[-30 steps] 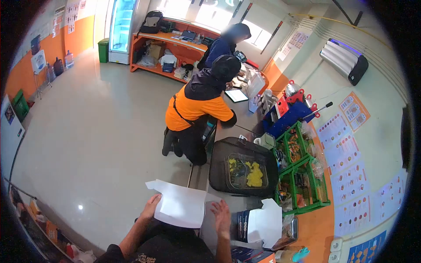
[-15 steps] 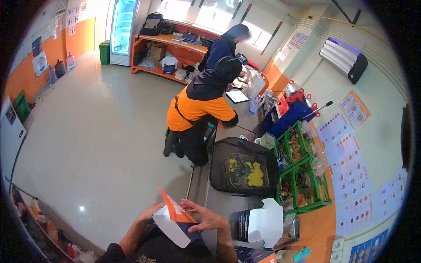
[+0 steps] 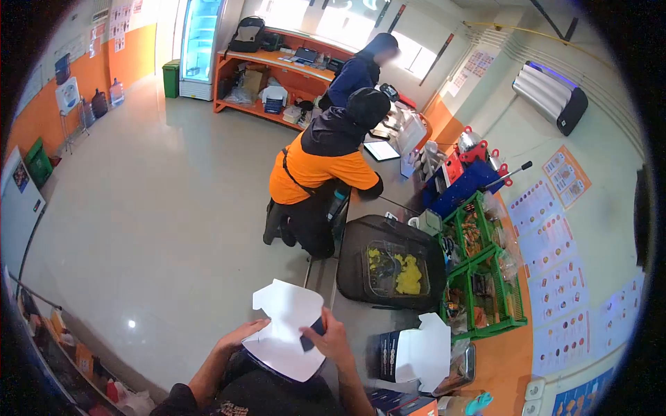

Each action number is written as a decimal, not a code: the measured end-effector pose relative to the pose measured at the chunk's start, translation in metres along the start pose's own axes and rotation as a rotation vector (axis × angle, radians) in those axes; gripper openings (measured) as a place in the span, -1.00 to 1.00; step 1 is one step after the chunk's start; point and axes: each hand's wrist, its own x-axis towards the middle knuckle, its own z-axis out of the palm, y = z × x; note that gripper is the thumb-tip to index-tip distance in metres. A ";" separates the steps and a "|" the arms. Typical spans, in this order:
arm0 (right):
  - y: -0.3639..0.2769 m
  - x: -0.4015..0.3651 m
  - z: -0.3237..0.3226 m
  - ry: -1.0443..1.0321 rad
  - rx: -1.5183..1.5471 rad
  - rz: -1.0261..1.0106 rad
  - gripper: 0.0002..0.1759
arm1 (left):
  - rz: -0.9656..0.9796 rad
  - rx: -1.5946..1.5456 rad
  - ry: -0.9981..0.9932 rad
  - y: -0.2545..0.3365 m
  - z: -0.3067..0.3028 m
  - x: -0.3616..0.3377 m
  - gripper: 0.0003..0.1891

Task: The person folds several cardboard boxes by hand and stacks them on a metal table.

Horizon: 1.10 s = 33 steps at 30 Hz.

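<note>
A paper food box [image 3: 284, 353], white inside and dark blue outside, is in front of me with its white lid flap [image 3: 291, 305] standing up. My left hand [image 3: 239, 336] is closed on the box's left edge. On the opposite side, my right hand [image 3: 334, 340] pinches a dark blue side panel [image 3: 313, 335] of the same box. To the right on the counter, a second opened box [image 3: 416, 353] stands with its white flaps raised. Beyond it lies a black tray [image 3: 354, 274] with a glass dish [image 3: 378, 284] of yellow food [image 3: 409, 277] in it.
Green baskets [image 3: 510, 295] of packaged items line the wall side of the counter. A person in an orange top [image 3: 312, 166] leans on the counter ahead, near a tablet [image 3: 381, 150]. Another person in dark blue [image 3: 354, 80] stands behind. Open floor [image 3: 173, 208] lies to the left.
The box's orange-faced flap has swung open, so its white inner side now shows. My right hand has moved from beside that flap onto the side panel. The view has shifted slightly.
</note>
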 end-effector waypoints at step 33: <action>0.008 -0.020 -0.001 0.128 0.270 -0.010 -0.68 | 0.377 0.205 0.012 0.118 0.014 -0.049 -0.77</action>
